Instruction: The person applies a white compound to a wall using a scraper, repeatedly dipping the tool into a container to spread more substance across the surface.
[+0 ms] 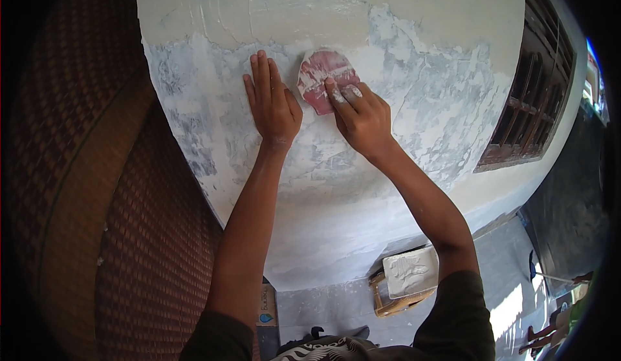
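The left hand (273,106) lies flat against the wall (414,96), palm down and fingers straight and close together, pointing up; its grip is open and holds nothing. Just to its right, the right hand (363,118) presses a reddish scrap of sandpaper (321,76) against the same wall. The grip here is closed on the sandpaper only in part: the forefinger and the fingers next to it are stretched over its lower right edge and pin it to the surface, dusted white at the tips. The sandpaper is smeared with pale filler and sits just beside the left hand's thumb, apart from it by a narrow strip of wall.

The wall around both hands is patchy, with white and grey filler spread unevenly over a cream coat that shows cleaner higher up. To the left runs a brown woven panel (129,232). To the right, a dark wooden window grille (527,102) is set into the wall.

Below the arms, near the foot of the wall, a flat board (409,272) loaded with white filler rests on a small wooden stand (388,303) on the grey floor (323,303). Both forearms are bare, with dark sleeves (456,316) at the upper arms.
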### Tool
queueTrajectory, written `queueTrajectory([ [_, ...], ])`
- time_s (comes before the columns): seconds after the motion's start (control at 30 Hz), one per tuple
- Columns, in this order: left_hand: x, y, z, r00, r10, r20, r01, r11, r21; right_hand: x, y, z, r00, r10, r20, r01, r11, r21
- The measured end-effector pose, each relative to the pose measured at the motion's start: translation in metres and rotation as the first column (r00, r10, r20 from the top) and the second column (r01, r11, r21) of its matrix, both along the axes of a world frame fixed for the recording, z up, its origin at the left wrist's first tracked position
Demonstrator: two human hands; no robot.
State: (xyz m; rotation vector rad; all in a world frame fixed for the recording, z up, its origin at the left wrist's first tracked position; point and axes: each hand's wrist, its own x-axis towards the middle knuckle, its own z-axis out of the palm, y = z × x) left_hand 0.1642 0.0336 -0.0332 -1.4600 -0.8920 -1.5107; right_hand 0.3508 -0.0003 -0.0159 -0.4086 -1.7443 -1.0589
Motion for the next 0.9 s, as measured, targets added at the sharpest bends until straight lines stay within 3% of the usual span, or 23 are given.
queueTrajectory([
  [0.07, 0.0, 0.001, -0.001, 1.0, -0.002, -0.012, 0.002, 1.0, 0.004, 0.0, 0.0, 0.038, 0.992, -0.022, -0.126, 0.033, 0.996, 0.086],
  [0.17, 0.001, -0.001, 0.0, 1.0, 0.005, -0.01, -0.005, 1.0, -0.001, 0.002, 0.019, 0.068, 0.982, -0.117, -0.152, 0.137, 0.982, 0.13],
  [0.3, 0.002, -0.001, 0.0, 1.0, 0.004, -0.014, -0.004, 1.0, -0.01, 0.011, 0.028, 0.022, 0.982, -0.184, -0.037, 0.187, 0.98, 0.069],
  [0.43, 0.003, -0.002, 0.001, 1.0, 0.013, -0.013, -0.013, 1.0, -0.018, 0.019, 0.021, -0.031, 0.992, -0.119, -0.034, 0.12, 0.992, 0.025],
  [0.5, 0.003, -0.002, 0.001, 1.0, 0.01, -0.019, -0.01, 1.0, -0.02, 0.02, 0.005, -0.018, 0.997, -0.05, -0.056, 0.053, 0.998, 0.042],
  [0.67, 0.002, 0.001, 0.0, 0.999, 0.008, -0.039, -0.009, 1.0, -0.024, 0.019, 0.022, 0.069, 0.975, -0.098, -0.199, 0.135, 0.974, 0.182],
  [0.7, 0.002, 0.001, 0.0, 0.999, 0.005, -0.041, -0.006, 1.0, -0.021, 0.018, 0.025, 0.071, 0.97, -0.14, -0.199, 0.167, 0.978, 0.125],
  [0.9, 0.003, -0.003, 0.0, 0.999, 0.008, -0.04, -0.009, 1.0, -0.021, 0.025, 0.022, -0.016, 0.987, -0.141, -0.078, 0.139, 0.99, -0.033],
])
